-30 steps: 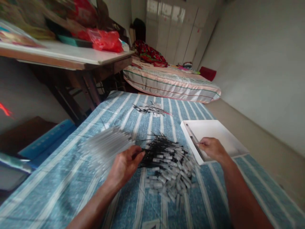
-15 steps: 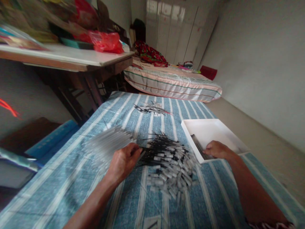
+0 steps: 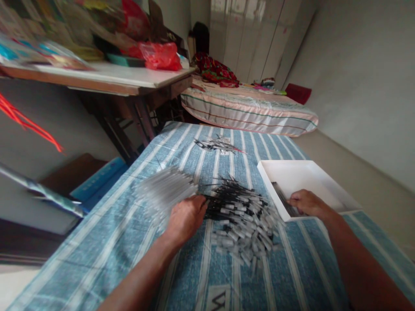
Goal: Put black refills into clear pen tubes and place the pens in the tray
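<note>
My left hand (image 3: 188,216) is closed in a pinch between two groups of thin items; what its fingertips grip is blurred. To its left lie many clear grey tubes (image 3: 165,190), side by side like pen barrels. Against its fingertips on the right is a heap of thin black pen-like sticks (image 3: 223,194) with whitish translucent caps (image 3: 256,235). My right hand (image 3: 304,203) reaches into a shallow white box (image 3: 327,185), its fingers closed on slim dark pen-like sticks (image 3: 281,192) along the box's left wall. The far ends of those sticks are under the hand.
A blue striped cloth (image 3: 136,242) covers the table. Farther back lies a small scatter of thin black and grey pieces (image 3: 217,144). A cluttered white-topped table (image 3: 129,77) stands left, a bed (image 3: 246,108) behind, and a wall (image 3: 366,86) on the right.
The whole view has shifted, so the scene sits farther right. Both hands stay at nearly the same spots on the table, the left by the heap and the right in the box.
</note>
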`<control>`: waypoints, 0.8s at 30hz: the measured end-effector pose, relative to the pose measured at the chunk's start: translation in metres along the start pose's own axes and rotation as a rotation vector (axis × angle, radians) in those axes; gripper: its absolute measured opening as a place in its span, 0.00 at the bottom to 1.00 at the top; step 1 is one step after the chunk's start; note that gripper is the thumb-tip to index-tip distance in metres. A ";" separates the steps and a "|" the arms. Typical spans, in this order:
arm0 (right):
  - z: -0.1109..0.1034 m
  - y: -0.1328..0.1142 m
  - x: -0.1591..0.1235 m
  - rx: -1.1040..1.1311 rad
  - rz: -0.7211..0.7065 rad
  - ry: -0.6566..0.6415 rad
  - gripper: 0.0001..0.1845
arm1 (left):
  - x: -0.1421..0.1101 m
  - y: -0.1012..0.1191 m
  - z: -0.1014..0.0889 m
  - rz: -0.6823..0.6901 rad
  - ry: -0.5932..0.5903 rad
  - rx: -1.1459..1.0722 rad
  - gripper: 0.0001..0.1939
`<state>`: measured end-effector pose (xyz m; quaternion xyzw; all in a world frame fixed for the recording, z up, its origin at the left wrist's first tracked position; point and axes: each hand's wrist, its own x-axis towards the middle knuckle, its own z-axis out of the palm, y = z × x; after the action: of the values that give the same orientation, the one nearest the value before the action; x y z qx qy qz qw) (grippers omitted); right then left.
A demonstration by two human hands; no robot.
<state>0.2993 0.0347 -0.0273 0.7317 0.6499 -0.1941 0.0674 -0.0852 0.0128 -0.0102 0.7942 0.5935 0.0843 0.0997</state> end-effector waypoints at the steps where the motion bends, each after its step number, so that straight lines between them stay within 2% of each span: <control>1: -0.002 -0.001 -0.002 -0.016 0.011 0.034 0.17 | -0.001 0.002 0.002 -0.002 -0.003 0.041 0.11; 5: -0.006 -0.021 -0.018 -0.053 0.058 0.346 0.17 | -0.003 0.009 0.007 0.003 0.005 0.136 0.11; 7: -0.004 -0.042 -0.029 0.040 -0.017 0.447 0.19 | -0.003 0.011 0.007 -0.008 -0.005 0.159 0.12; 9: 0.000 -0.069 -0.040 0.144 -0.182 0.470 0.20 | -0.002 0.012 0.006 -0.030 -0.019 0.179 0.12; 12: 0.007 -0.113 -0.053 0.187 -0.407 0.356 0.19 | -0.001 0.014 0.006 -0.039 -0.024 0.211 0.12; 16: 0.015 -0.157 -0.060 0.117 -0.519 0.228 0.15 | 0.000 0.015 0.008 -0.004 -0.015 0.212 0.13; 20: 0.022 -0.178 -0.059 -0.037 -0.536 0.147 0.11 | -0.001 0.016 0.011 0.009 -0.021 0.200 0.14; 24: 0.027 -0.182 -0.055 -0.132 -0.541 0.079 0.10 | -0.002 0.016 0.011 0.005 -0.035 0.181 0.13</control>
<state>0.1121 0.0007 -0.0038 0.5328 0.8349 -0.1336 0.0351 -0.0685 0.0057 -0.0170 0.8028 0.5949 0.0166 0.0377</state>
